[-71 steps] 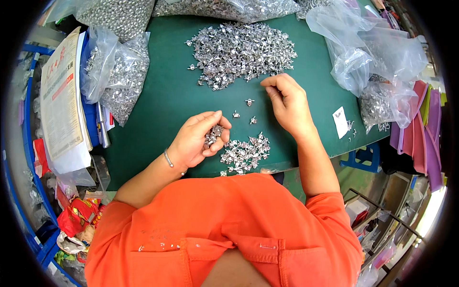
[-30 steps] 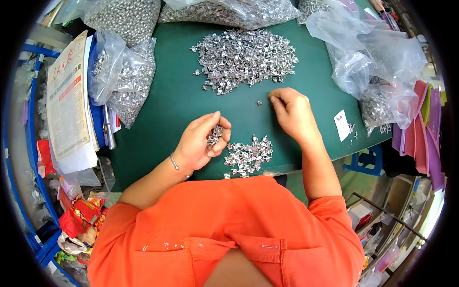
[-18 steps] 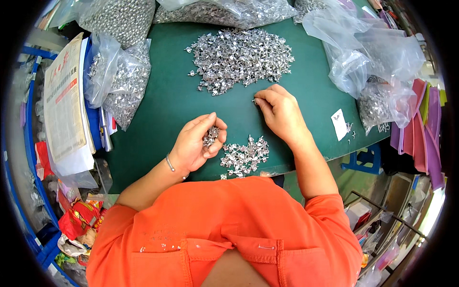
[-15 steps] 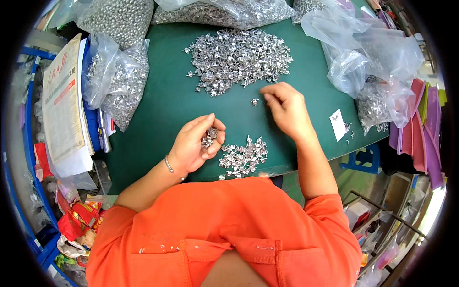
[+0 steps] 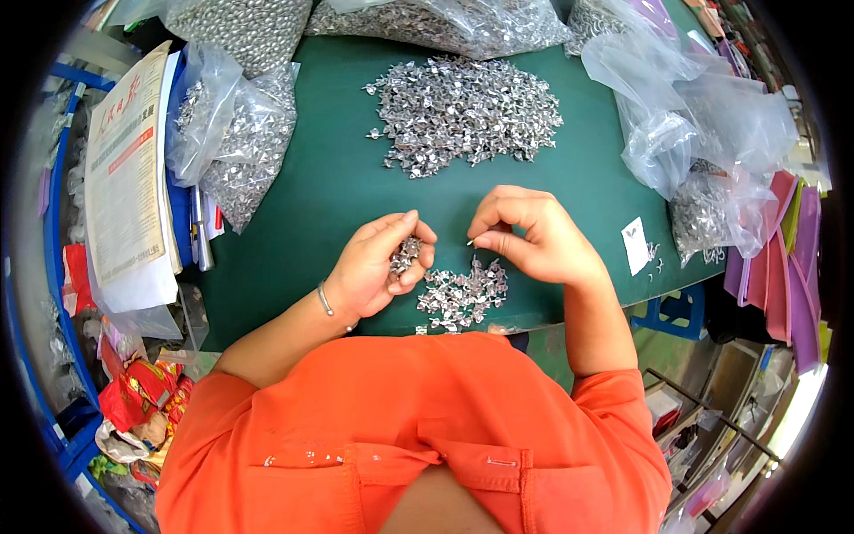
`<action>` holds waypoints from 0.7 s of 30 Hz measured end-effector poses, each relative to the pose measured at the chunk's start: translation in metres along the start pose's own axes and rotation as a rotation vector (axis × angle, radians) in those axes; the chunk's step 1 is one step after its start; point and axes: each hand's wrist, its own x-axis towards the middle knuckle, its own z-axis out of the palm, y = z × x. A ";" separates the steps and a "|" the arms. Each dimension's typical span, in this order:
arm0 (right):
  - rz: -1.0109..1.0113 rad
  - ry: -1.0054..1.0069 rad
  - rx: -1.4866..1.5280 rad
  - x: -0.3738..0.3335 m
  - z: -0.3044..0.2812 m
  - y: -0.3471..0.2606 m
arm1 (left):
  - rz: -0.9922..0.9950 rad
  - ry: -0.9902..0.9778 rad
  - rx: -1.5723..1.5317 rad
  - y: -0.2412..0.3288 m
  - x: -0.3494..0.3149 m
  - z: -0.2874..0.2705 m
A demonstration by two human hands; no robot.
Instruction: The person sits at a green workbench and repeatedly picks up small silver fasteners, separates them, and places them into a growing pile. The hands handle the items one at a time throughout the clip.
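Observation:
My left hand is curled, palm up, around a handful of small silver metal pieces. Between thumb and forefinger of my right hand a tiny part of one metal piece sticks out; the fingers hide the rest. That pinch is just right of my left hand, with a gap between them. Below both hands, near the table's edge, lies a small pile of the same winged-looking pieces. A much larger heap spreads beyond my hands on the green tabletop.
Clear plastic bags of metal parts line the far and left sides, another bag the right. Papers stand at the left. A white card with a few loose pieces lies at right. Below it is a blue stool.
My right hand has come nearer and left, toward my left hand. The single piece that lay on the table by it is now in its pinch. My left hand keeps its handful.

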 end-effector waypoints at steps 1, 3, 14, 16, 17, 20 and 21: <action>-0.051 -0.025 0.029 0.004 0.003 -0.008 | 0.002 0.008 -0.008 0.000 -0.001 0.002; -0.201 0.013 0.076 0.015 0.017 -0.019 | -0.003 0.013 -0.024 0.001 -0.001 0.006; -0.271 0.104 -0.478 0.027 0.021 0.033 | -0.042 -0.008 -0.050 0.003 -0.001 0.000; -0.247 0.147 -0.477 0.014 0.016 0.035 | -0.054 0.012 -0.041 0.002 0.000 0.004; -0.220 0.165 -0.453 0.007 0.014 0.037 | -0.056 0.016 -0.047 0.002 0.001 0.005; -0.160 0.293 -0.423 -0.006 0.013 0.038 | -0.033 -0.016 -0.101 0.001 0.000 0.002; -0.182 0.258 -0.459 -0.007 0.015 0.036 | -0.018 -0.034 -0.127 0.000 -0.002 0.001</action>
